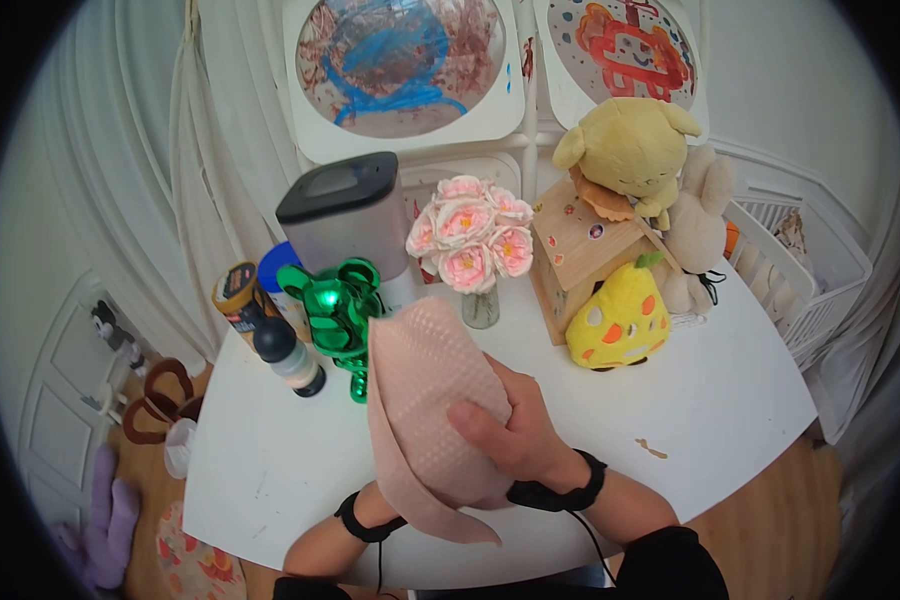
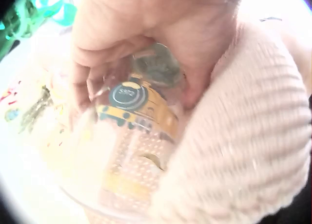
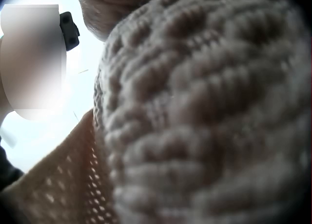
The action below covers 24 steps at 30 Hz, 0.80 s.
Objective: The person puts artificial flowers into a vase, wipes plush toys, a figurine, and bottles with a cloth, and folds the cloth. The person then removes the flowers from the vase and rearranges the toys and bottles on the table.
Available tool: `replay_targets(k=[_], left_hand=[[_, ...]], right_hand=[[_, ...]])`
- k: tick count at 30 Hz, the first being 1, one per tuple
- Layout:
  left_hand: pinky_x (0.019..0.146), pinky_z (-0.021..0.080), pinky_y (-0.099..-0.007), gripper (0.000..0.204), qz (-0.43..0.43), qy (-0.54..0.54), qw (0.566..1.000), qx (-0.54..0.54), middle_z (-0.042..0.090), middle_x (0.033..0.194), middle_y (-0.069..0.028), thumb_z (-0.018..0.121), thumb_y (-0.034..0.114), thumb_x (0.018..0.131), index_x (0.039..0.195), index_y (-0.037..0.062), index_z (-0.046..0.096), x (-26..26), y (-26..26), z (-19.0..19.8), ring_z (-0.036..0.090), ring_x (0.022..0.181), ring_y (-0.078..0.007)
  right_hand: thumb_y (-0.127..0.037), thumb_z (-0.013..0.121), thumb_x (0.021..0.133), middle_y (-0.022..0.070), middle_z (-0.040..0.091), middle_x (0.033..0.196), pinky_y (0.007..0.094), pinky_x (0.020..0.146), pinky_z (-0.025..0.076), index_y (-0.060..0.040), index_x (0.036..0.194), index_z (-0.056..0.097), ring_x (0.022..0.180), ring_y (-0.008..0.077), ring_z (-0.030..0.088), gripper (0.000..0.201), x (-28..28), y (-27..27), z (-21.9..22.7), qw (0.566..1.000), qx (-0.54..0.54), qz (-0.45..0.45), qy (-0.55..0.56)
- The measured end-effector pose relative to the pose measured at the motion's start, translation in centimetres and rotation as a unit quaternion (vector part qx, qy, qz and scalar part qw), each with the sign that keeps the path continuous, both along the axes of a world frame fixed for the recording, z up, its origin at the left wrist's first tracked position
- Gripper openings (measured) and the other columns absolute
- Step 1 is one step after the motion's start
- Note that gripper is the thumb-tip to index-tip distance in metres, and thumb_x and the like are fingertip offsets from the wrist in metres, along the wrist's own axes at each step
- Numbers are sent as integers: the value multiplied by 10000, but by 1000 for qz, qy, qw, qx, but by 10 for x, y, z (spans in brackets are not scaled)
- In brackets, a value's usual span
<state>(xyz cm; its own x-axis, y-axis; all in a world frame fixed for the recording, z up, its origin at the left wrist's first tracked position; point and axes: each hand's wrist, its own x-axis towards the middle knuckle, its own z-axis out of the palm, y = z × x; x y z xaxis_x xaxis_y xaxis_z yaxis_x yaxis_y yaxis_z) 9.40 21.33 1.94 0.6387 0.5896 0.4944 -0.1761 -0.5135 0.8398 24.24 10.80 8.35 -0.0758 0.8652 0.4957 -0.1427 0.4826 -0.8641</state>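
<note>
A pink waffle-textured cloth [image 1: 435, 400] is bunched in front of me, one edge hanging toward the table's front. My right hand [image 1: 520, 425] grips it from the right, thumb across its face. The cloth covers my left hand in the head view, leaving only the wrist visible. In the left wrist view, my left hand [image 2: 156, 19] has its fingers and thumb around a clear cup [image 2: 139, 100] with a yellow and blue printed picture. Close beside the cup lies the ribbed cloth [image 2: 248, 121]. Knobbly cloth [image 3: 185, 112] fills most of the right wrist view.
Left of the cloth stand a shiny green bear figure [image 1: 340, 315], a dark-capped bottle [image 1: 290, 360] and a black-lidded container [image 1: 355, 215]. Pink flowers [image 1: 470, 235] are behind it. A wooden box [image 1: 570, 240] with plush toys and a yellow plush [image 1: 620, 320] occupy the right.
</note>
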Motion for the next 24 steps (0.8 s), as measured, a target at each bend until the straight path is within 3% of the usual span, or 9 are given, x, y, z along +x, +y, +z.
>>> replay_targets(k=[4, 6, 11, 13, 17, 19, 20, 23, 24], left_hand=[[1106, 393, -422, 911, 0, 2, 1000, 21, 464, 1442, -164, 749, 417, 820, 1511, 47, 285, -10, 13, 19, 493, 1307, -305], [1107, 391, -422, 911, 0, -1, 1000, 26, 464, 1442, -163, 746, 422, 821, 1512, 47, 284, -12, 20, 26, 492, 1307, -305], [1109, 388, -423, 913, -9, -30, 1000, 4, 464, 1441, -162, 739, 434, 824, 1513, 48, 283, -7, 20, 19, 491, 1307, -306], [1110, 387, -424, 914, -15, -48, 999, -7, 464, 1441, -162, 736, 439, 824, 1514, 48, 282, -1, 18, 14, 491, 1307, -306], [1112, 385, -425, 916, -24, -76, 997, -22, 464, 1440, -161, 731, 449, 826, 1515, 48, 281, 4, 15, 11, 490, 1307, -306], [1113, 383, -425, 916, -26, -85, 996, -30, 464, 1440, -161, 728, 454, 827, 1516, 48, 280, 3, 14, 10, 489, 1308, -306], [1113, 383, -425, 917, -28, -88, 995, -33, 464, 1440, -160, 726, 457, 828, 1516, 48, 280, 2, 13, 9, 489, 1308, -307], [1115, 381, -426, 918, -37, -100, 993, -43, 464, 1439, -160, 722, 464, 829, 1517, 49, 279, 2, 12, 9, 488, 1308, -307], [1115, 380, -426, 919, -41, -105, 993, -47, 464, 1439, -160, 721, 467, 829, 1518, 49, 279, 3, 11, 9, 488, 1308, -307]], right_hand=[[-235, 698, 898, 133, 682, 1074, 324, 850, 505, 44, 1256, 576, 966, 176, 645, 471, 11, 1, 6, 995, 22, 99, 9], [-193, 719, 869, 128, 689, 1038, 309, 818, 510, 42, 1212, 611, 911, 183, 658, 429, 13, 1, 1, 983, 160, 66, -63], [-136, 710, 854, 118, 688, 927, 288, 768, 518, 56, 1180, 616, 823, 198, 663, 390, 25, -5, 5, 993, 96, -52, -46], [-132, 719, 848, 140, 669, 999, 306, 813, 515, 47, 1212, 593, 892, 215, 660, 425, 20, -3, 10, 993, 51, -77, 78], [-155, 772, 817, 176, 625, 1153, 333, 880, 506, 20, 1264, 566, 1025, 251, 639, 522, 20, 4, 8, 988, 129, -83, 3], [-167, 868, 727, 199, 579, 1290, 378, 966, 469, 20, 1310, 545, 1141, 249, 593, 692, 24, 13, 6, 962, 259, -18, -83], [-171, 900, 680, 202, 574, 1303, 402, 990, 457, 3, 1299, 559, 1180, 299, 578, 728, 27, 15, 7, 968, 232, 57, -73], [-171, 901, 674, 182, 587, 1296, 398, 996, 453, 5, 1284, 567, 1200, 291, 568, 717, 31, 10, 19, 966, 175, 186, -51], [-159, 889, 669, 165, 605, 1264, 395, 983, 461, 2, 1257, 580, 1166, 291, 586, 684, 31, 9, 16, 968, 177, 174, -43]])
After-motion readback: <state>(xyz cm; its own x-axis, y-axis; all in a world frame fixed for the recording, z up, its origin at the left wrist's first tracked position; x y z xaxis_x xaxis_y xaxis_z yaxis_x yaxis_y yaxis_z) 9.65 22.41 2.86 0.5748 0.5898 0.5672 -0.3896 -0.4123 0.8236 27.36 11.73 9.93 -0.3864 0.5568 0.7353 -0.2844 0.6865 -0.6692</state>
